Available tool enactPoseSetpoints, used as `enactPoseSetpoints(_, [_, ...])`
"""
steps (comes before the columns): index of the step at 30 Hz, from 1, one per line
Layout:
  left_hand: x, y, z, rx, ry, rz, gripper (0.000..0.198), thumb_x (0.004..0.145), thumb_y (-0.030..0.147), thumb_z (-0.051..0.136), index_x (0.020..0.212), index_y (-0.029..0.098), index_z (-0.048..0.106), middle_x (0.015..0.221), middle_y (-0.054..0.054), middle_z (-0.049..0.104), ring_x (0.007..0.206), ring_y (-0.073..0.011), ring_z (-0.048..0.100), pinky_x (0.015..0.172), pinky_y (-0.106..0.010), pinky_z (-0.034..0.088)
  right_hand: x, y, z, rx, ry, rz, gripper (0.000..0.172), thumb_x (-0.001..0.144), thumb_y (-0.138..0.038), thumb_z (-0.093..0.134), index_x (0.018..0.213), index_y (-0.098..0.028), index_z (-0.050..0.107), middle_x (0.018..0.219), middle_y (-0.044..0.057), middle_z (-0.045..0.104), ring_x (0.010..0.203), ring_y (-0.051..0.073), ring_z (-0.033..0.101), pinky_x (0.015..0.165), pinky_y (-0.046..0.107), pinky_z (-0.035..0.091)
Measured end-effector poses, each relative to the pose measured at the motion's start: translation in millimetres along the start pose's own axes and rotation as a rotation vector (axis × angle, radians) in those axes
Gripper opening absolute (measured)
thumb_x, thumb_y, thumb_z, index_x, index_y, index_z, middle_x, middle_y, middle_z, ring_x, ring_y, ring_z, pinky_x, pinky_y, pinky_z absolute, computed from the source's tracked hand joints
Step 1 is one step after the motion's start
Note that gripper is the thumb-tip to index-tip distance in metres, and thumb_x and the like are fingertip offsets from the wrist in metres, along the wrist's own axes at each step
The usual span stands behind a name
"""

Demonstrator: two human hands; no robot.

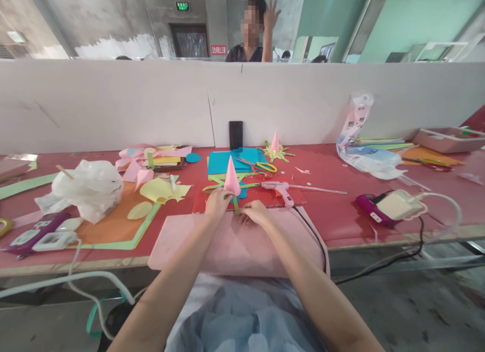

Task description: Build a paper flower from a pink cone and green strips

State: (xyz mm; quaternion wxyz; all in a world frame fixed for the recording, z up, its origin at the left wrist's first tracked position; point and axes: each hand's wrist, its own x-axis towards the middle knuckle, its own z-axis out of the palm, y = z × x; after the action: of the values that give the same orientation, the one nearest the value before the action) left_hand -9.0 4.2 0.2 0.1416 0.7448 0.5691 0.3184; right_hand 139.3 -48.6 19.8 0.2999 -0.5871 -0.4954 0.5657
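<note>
A pink paper cone [232, 179] stands upright in front of me, with green paper strips [215, 184] spreading out around its base. Pinched at the lower left edge of the cone are the fingers of my left hand [217, 203]. My right hand [255, 211] is closed at the lower end of a short green strip [235, 204] that hangs toward me; its fingertips are partly hidden. Blue paper shapes [242, 193] show behind the cone on a red board [204, 203]. Just right of it lies a pink glue gun [278, 189] with a long clear glue stick.
Yellow-handled scissors [266, 166] rest on blue sheets [220, 161]. A finished-looking cone piece [275, 142] stands behind them. Paper scraps and a crumpled plastic bag [89, 188] lie left. Purple power strips [373, 210] with cables sit on the right and left. A person [248, 51] is beyond the white partition [151, 104].
</note>
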Motion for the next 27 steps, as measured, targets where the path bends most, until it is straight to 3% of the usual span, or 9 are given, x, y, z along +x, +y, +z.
enactPoseSetpoints(27, [-2.3,3.4,0.1,0.134,-0.038,-0.032,0.02,0.082,0.027,0.053,0.092,0.026,0.071,0.088,-0.003,0.061,0.084,-0.0157,0.056,0.069,-0.023,0.043,2.6,-0.2,-0.5,-0.008,-0.026,0.019,0.021,0.077,-0.009,0.051,0.057,-0.013,0.056,0.045,0.001,0.061,0.04,0.009,0.056,0.043,0.016,0.045])
